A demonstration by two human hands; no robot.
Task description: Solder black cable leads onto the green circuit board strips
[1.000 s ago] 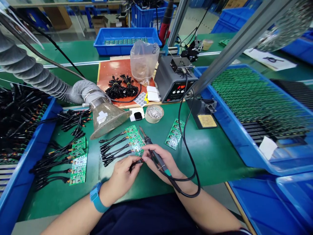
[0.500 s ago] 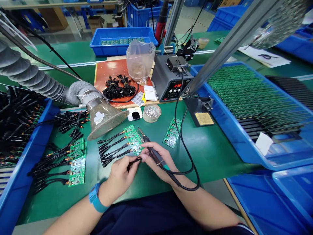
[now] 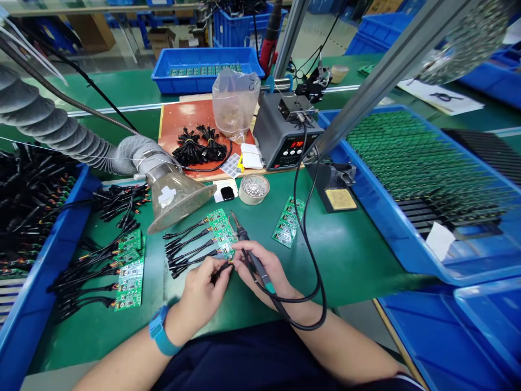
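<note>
My left hand (image 3: 204,290) pinches a short black cable (image 3: 220,270) whose coloured wire ends reach the near end of a green circuit board (image 3: 222,231). Several black cables (image 3: 189,247) extend left from that board. In my right hand (image 3: 264,271) is a soldering iron (image 3: 255,258), gripped like a pen, its metal tip pointing up and away above the board's right edge. The fingertips of my right hand are close to the wire ends. Another green board (image 3: 288,221) without cables lies to the right. Boards with cables (image 3: 130,277) rest at the left.
A fume extractor nozzle (image 3: 179,201) hangs left of the board. Behind are a solder tin (image 3: 253,190), a soldering station (image 3: 285,136) and an iron stand (image 3: 340,198). Blue bins (image 3: 411,239) flank both sides. The iron's black cord (image 3: 311,244) loops over my right forearm.
The soldering iron has tilted slightly more upright in my right hand, and its cord has shifted. My left hand still pinches the cable. The whole view has moved slightly.
</note>
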